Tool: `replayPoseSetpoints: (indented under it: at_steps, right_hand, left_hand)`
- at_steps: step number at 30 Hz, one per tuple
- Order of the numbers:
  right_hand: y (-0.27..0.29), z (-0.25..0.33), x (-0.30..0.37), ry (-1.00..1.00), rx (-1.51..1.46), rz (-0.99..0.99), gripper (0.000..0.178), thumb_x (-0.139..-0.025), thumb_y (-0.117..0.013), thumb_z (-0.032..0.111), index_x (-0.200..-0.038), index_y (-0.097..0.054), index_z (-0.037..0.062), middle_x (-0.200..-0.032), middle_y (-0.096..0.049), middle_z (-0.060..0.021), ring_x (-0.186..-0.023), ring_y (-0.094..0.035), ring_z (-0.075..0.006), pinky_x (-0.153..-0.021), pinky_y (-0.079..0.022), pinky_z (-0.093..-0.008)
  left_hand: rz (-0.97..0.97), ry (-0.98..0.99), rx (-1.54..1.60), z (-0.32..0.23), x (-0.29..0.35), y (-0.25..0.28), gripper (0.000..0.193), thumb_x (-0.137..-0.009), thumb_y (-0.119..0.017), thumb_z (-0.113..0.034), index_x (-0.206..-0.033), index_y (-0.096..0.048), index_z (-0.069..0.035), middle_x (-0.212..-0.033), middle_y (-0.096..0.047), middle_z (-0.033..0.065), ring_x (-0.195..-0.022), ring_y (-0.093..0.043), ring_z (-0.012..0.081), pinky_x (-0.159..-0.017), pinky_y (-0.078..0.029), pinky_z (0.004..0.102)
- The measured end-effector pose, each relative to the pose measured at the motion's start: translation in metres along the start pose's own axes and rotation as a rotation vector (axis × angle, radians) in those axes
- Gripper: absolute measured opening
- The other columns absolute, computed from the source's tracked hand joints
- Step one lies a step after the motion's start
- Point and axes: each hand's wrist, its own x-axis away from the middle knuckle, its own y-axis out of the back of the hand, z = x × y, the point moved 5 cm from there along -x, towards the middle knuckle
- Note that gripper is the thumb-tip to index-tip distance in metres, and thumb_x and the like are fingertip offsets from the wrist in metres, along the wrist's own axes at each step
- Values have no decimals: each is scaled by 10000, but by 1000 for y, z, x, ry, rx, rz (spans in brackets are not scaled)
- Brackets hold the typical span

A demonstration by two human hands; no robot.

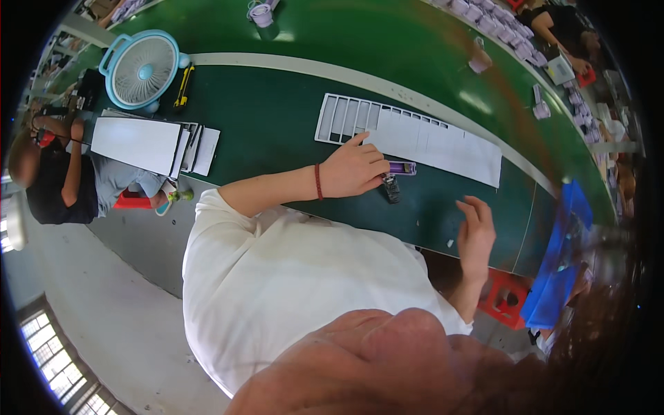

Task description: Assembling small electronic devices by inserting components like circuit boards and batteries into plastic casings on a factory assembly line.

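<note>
My left hand [354,170] reaches across the green table, a dark red band at its wrist. Its index finger points toward the white slotted tray [349,119], while the other fingers and thumb close on the left end of a small purple oblong case [402,168]. A small dark, patterned piece [392,189] sits just below the case, partly covered by the hand; its kind is unclear. A white sheet [436,144] covers most of the tray, leaving the left slots visible. My right hand [477,235] hovers at the near table edge, fingers loosely bent and apart, with nothing visible in it.
A pale blue fan [144,70] and a yellow-black utility knife [183,88] are at the far left, beside stacked white boards [135,144]. A white rail [290,63] borders the table's far side. A blue bin [553,277] and red stool [503,299] stand right. Another person [66,162] sits left.
</note>
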Motion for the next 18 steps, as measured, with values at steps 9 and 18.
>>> replayPoseSetpoints:
  at_steps: [9,18]
  right_hand:
    - [-94,63,-39,69,-530,-54,483,-851,-836,57,-1288,-635,13,-1092,-699,-145,-911,-719,-292,-796,-580,-355]
    - [-56,50,-68,306,-278,49,402,-899,-770,51,-1288,-673,10,-1063,-650,-164,-868,-685,-366,-744,-563,-419]
  left_hand:
    - [3,-19,3,3,9,2,208,-875,-761,-202,-1027,-647,-118,-966,-656,50,-1012,-666,244,-1130,-434,528]
    - [-19,-209,-59,9,3,18,224,-809,-774,-203,-976,-679,-89,-1058,-601,77,-1046,-619,268,-919,-517,413]
